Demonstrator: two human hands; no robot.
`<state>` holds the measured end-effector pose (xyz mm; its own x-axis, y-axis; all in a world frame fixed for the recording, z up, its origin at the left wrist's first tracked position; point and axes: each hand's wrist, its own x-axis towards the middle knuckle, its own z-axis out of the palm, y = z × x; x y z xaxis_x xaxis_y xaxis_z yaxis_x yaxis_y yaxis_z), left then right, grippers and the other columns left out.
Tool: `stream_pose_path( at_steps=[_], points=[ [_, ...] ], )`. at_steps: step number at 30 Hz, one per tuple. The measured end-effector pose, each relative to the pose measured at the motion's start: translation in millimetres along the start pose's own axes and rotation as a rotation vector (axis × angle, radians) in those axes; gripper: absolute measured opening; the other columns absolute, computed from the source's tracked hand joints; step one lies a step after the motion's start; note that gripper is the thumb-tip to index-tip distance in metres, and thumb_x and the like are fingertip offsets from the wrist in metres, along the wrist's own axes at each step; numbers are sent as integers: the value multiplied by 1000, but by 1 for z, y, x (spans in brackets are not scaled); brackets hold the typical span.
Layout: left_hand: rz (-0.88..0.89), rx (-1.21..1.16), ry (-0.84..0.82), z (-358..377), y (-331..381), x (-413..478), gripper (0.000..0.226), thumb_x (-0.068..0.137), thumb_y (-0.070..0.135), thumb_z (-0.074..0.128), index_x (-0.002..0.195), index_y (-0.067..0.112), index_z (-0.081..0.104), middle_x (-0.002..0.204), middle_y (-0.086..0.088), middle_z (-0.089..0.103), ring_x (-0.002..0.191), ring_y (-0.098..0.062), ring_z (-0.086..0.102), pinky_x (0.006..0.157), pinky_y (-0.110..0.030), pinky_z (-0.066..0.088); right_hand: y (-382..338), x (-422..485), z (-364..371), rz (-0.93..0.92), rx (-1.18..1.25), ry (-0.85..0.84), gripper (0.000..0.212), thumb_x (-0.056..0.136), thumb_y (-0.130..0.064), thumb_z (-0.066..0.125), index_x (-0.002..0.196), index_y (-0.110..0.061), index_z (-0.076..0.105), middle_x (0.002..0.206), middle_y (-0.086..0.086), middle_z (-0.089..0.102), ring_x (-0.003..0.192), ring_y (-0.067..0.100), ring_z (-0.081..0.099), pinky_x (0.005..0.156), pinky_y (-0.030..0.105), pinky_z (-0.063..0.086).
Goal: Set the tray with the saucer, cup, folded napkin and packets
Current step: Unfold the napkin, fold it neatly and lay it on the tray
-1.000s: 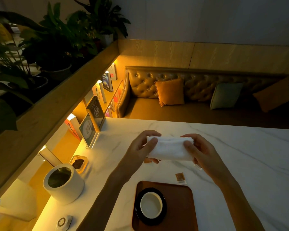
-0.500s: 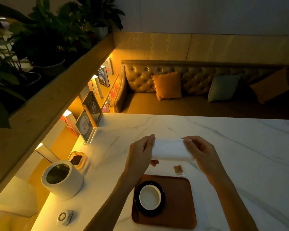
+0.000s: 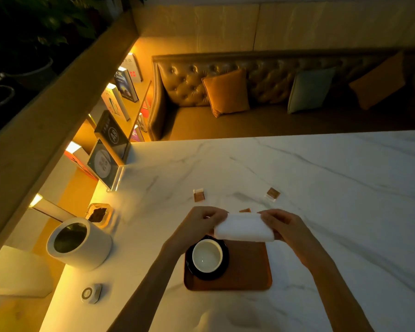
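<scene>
A brown wooden tray (image 3: 247, 269) lies on the white marble table, near its front edge. On the tray's left half stands a white cup (image 3: 207, 256) on a black saucer (image 3: 222, 267). I hold a folded white napkin (image 3: 243, 230) over the tray's far edge, my left hand (image 3: 199, 226) at its left end and my right hand (image 3: 285, 227) at its right end. Three small brown packets lie on the table beyond: one (image 3: 198, 195) at the left, one (image 3: 273, 194) at the right, one (image 3: 245, 210) mostly hidden behind the napkin.
A white cylindrical container (image 3: 78, 243) stands at the left with a small glass dish (image 3: 98, 214) behind it and a round white device (image 3: 90, 293) in front. Upright sign stands (image 3: 106, 161) and books line the left ledge. A tufted bench with cushions (image 3: 225, 92) sits beyond the table.
Both hands have brought the napkin down and toward me, so it now hangs over the tray's far edge. My head has tilted down, and two more packets have come into view.
</scene>
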<state>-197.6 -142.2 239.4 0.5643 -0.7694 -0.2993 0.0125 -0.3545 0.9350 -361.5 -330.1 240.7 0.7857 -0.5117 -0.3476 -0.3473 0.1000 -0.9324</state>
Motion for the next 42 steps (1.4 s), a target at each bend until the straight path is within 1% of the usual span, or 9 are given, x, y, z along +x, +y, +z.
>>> stream_pose_path(
  at_steps=[4, 6, 12, 16, 23, 32, 37, 39, 42],
  points=[
    [-101, 214, -166, 23, -45, 13, 26, 95, 28, 58, 116, 20, 71, 108, 8, 70, 94, -7, 68, 79, -23, 57, 45, 1, -15, 132, -113, -114, 17, 88, -20, 65, 94, -34, 73, 97, -2, 73, 89, 11, 71, 69, 24, 59],
    [-106, 349, -212, 40, -69, 20, 28, 97, 26, 52, 117, 18, 71, 114, 5, 70, 95, -5, 63, 83, -22, 50, 71, 4, -23, 185, -182, -155, 18, 88, -17, 65, 100, -28, 72, 101, 0, 71, 93, 14, 69, 72, 27, 60],
    [-215, 540, -229, 88, -115, 49, 29, 97, 28, 48, 120, 22, 65, 124, 0, 66, 115, -19, 57, 96, -36, 47, 142, 32, -42, 297, -434, -85, 20, 85, -21, 68, 102, -12, 69, 84, 7, 72, 78, 18, 70, 70, 27, 59],
    [-247, 862, -303, 114, -135, 80, 26, 99, 28, 44, 121, 18, 50, 121, -13, 60, 121, -32, 45, 102, -45, 34, 174, 61, -44, 376, -561, -112, 21, 85, -20, 67, 103, -10, 67, 90, 8, 71, 78, 18, 67, 76, 30, 57],
    [-256, 1242, -500, 132, -165, 103, 28, 92, 24, 48, 116, 12, 55, 118, -15, 63, 131, -36, 34, 118, -54, 8, 203, 87, -33, 367, -738, -235, 15, 86, -18, 62, 98, -13, 70, 105, 8, 69, 94, 20, 63, 85, 27, 49],
    [-162, 1363, -389, 137, -178, 99, 29, 86, 22, 54, 111, 13, 64, 125, -13, 57, 132, -38, 32, 120, -58, 2, 224, 91, -23, 319, -861, -189, 17, 89, -24, 57, 104, -18, 63, 109, 7, 57, 92, 21, 61, 82, 27, 49],
    [-49, 1200, -277, 151, -187, 64, 55, 82, 14, 58, 135, 11, 43, 143, -16, 43, 139, -37, 29, 120, -51, 17, 233, 71, -28, 257, -764, -4, 22, 93, -16, 53, 113, -14, 62, 113, 10, 61, 100, 23, 61, 88, 32, 51],
    [-52, 1139, -318, 157, -197, 46, 70, 83, 5, 55, 147, 13, 27, 158, -14, 25, 149, -35, 15, 121, -49, 9, 239, 54, -24, 156, -792, 22, 28, 94, -14, 51, 121, -13, 59, 121, 11, 62, 109, 24, 59, 94, 33, 49],
    [-82, 1136, -372, 160, -209, 32, 85, 84, -4, 47, 154, 16, 4, 164, -14, -5, 151, -34, -10, 118, -45, -6, 247, 29, -14, 16, -969, -97, 49, 92, -17, 53, 139, -11, 43, 142, 13, 48, 130, 31, 46, 105, 42, 44]
  ],
)
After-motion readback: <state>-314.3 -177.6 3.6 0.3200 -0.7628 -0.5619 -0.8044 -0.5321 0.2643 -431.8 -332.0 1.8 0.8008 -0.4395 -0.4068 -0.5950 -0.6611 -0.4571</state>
